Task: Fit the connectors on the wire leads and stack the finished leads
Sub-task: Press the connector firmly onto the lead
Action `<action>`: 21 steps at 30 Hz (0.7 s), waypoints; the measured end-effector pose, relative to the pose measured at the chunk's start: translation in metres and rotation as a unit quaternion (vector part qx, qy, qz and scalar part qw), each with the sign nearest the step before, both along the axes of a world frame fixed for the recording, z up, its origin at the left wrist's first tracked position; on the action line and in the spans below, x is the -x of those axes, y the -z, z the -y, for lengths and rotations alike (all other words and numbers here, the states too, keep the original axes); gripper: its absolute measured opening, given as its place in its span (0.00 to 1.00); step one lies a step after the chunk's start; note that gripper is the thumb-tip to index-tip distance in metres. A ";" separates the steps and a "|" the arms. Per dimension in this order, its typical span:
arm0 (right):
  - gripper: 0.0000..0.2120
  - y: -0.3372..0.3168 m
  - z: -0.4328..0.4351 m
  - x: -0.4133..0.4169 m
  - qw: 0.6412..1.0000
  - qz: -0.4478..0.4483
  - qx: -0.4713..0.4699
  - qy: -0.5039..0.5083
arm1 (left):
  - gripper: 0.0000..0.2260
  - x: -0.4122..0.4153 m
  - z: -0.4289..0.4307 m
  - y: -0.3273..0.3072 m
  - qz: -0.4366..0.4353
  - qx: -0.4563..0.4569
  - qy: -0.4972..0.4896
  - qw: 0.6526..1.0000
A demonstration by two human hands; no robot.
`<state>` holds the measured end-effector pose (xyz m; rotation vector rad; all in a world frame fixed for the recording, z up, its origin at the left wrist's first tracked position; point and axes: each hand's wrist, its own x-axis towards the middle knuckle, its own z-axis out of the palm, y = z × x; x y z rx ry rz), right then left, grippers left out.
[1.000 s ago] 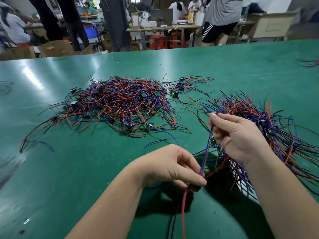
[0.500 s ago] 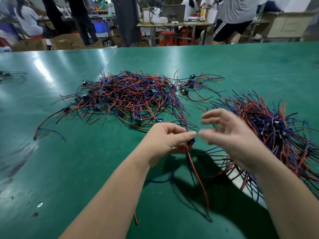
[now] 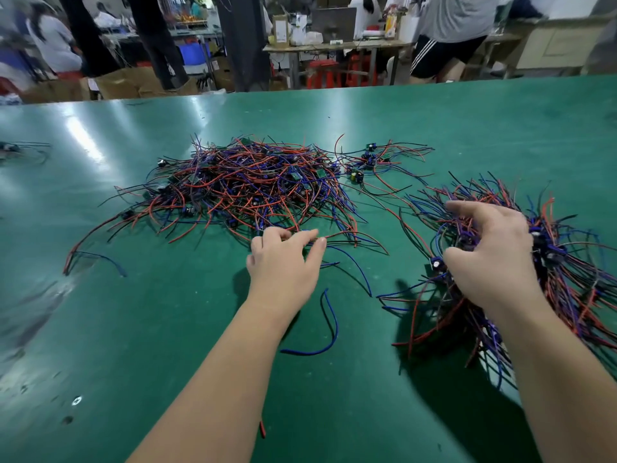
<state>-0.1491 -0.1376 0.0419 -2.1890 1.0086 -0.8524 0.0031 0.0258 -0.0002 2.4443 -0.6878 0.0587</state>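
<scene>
The loose pile of leads (image 3: 253, 185) is lying in the middle of the surface (image 3: 133, 312), with red, blue and black wires tangling together and small green and black parts among them. Your left hand (image 3: 283, 265) is reaching to its near edge, the grip wide, the fingertips just touching the nearest wires. The stacked leads (image 3: 567, 262) are lying to the right, their ends fanning outward. Your right hand (image 3: 497, 262) is resting on this stack, its grip wide too, fingers spreading loosely. One blue lead (image 3: 335, 324) is curling alone between your forearms.
</scene>
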 end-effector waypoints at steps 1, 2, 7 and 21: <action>0.27 -0.001 -0.001 0.000 1.000 -0.018 0.009 0.005 | 0.17 -0.002 0.000 0.003 0.005 -0.050 -0.010 0.999; 0.27 -0.002 -0.003 0.001 0.999 -0.037 0.020 0.007 | 0.17 -0.003 0.000 0.005 0.011 -0.082 -0.014 0.996; 0.17 -0.004 -0.007 0.000 0.998 -0.041 0.023 -0.041 | 0.16 -0.006 0.000 0.007 0.041 -0.092 -0.028 0.994; 0.14 0.008 -0.021 -0.007 0.990 0.002 -0.016 -0.137 | 0.15 -0.025 -0.007 0.008 0.030 -0.039 -0.108 0.993</action>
